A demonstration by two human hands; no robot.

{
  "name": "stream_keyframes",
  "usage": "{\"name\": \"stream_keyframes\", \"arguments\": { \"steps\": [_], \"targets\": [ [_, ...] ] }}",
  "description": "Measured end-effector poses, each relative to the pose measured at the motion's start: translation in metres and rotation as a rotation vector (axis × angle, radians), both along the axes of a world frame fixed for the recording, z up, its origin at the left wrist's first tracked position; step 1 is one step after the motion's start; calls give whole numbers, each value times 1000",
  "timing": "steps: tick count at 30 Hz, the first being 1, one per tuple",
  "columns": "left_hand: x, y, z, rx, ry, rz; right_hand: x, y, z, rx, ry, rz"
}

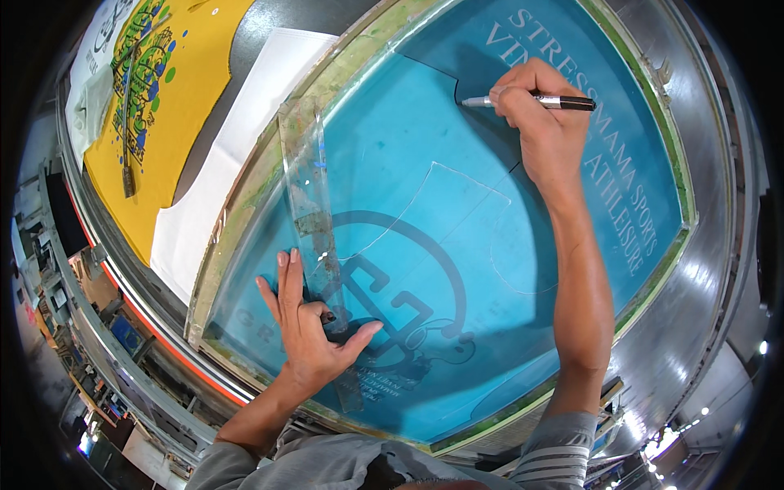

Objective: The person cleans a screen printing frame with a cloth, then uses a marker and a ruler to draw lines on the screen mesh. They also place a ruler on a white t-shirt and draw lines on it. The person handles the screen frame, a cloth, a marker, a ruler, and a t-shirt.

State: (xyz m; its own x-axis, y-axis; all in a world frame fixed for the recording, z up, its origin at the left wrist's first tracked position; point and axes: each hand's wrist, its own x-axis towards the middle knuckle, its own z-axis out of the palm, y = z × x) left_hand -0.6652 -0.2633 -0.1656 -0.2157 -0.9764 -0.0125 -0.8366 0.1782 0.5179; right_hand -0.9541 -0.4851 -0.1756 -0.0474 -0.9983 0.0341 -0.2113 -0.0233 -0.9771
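My right hand (543,106) grips a marker pen (563,102) with a black end. Its tip touches a blue mesh screen (392,139), at the corner of a thin black line drawn on it. Low on the screen's left side rests my left hand (314,331). Its thumb and several fingers are spread, while the index finger is curled round a small black cylindrical piece (328,318), whose kind I cannot make out. Beside and partly under that hand lies a stained clear strip, like a ruler (309,188). Pale curved outlines and a round emblem show on the mesh.
A green-stained frame (237,212) borders the screen. To its left are white fabric (184,237) and a yellow printed fabric piece (192,90) with a thin dark tool (127,151) lying on it. A shiny metal surface (690,269) runs along the right.
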Motion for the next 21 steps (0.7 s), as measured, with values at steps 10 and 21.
{"name": "stream_keyframes", "arguments": {
  "steps": [10, 21],
  "targets": [
    [-1, -3, 3, 3, -18, -27, -4, -3, -2, -8, -26, 7],
    [-1, 0, -2, -2, 6, 1, -10, -3, 1, 3, 2, 101]
  ]
}}
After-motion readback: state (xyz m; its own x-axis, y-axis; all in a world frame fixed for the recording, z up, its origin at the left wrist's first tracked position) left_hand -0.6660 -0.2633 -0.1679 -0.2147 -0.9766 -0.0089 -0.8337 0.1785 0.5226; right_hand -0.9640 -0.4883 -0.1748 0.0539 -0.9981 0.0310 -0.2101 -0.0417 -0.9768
